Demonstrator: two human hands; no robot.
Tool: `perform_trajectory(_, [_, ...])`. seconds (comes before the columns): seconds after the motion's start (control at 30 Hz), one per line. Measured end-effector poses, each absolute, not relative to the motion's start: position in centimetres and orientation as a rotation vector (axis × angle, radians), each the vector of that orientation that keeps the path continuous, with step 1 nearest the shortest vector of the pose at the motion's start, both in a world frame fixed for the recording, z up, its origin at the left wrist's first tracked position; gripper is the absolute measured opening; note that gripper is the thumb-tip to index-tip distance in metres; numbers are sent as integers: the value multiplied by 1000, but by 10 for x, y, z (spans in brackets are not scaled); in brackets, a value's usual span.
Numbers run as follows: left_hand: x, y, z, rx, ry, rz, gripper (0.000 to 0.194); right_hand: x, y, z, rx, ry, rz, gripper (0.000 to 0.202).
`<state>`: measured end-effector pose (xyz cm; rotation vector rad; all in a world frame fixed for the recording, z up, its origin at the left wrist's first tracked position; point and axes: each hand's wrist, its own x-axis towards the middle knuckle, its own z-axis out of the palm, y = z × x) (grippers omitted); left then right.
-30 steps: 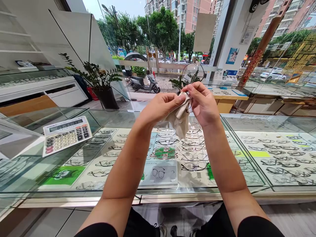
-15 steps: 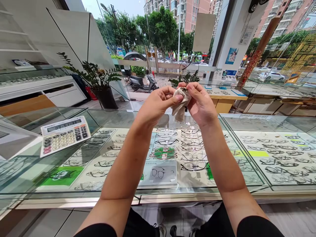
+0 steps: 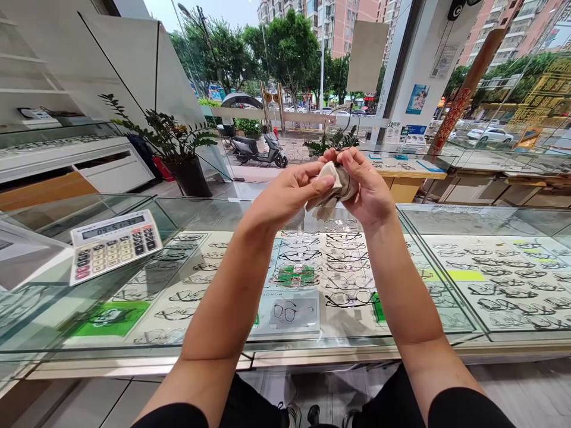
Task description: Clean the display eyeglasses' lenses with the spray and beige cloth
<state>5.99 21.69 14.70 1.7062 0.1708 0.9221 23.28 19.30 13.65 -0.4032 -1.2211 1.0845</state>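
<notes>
A pale, crumpled cloth (image 3: pixel 329 178) is bunched between my two hands, held up above the glass display case (image 3: pixel 214 208). My left hand (image 3: pixel 292 190) pinches it, thumb on top. On the other side, my right hand (image 3: pixel 366 187) has its thumb and fingertips pressed together at the cloth's upper edge, around a small dark thing too hidden to identify. Rows of eyeglasses (image 3: pixel 300 255) lie under the glass below my forearms.
A calculator (image 3: pixel 116 244) rests on the case at the left. Beyond it stands a potted plant (image 3: pixel 190 175). A second glass case (image 3: pixel 513 229) adjoins at the right. Behind the counter is a large window with a parked scooter (image 3: pixel 259 148) outside.
The cloth has shifted slightly right and is folded differently, with more of it around my right fingers. My left hand has moved slightly right; the right hand has barely moved.
</notes>
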Motion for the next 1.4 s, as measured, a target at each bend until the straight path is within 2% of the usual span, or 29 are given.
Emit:
perform_trajectory(0.27, [69, 225, 134, 1687, 241, 1041, 48, 232, 203, 130, -365, -1219, 1133, 32])
perform_trajectory(0.7, [83, 224, 128, 1780, 260, 1097, 62, 243, 205, 134, -416, -1206, 1088, 32])
perform_trajectory(0.9, [67, 223, 139, 1858, 339, 1026, 62, 247, 204, 134, -443, -1214, 1025, 38])
perform_trajectory(1.23, [84, 215, 133, 1493, 345, 1125, 58, 235, 201, 134, -436, -1170, 1063, 39])
perform_trajectory(1.4, [82, 217, 132, 1635, 360, 1073, 57, 234, 202, 132, -408, -1175, 1084, 35])
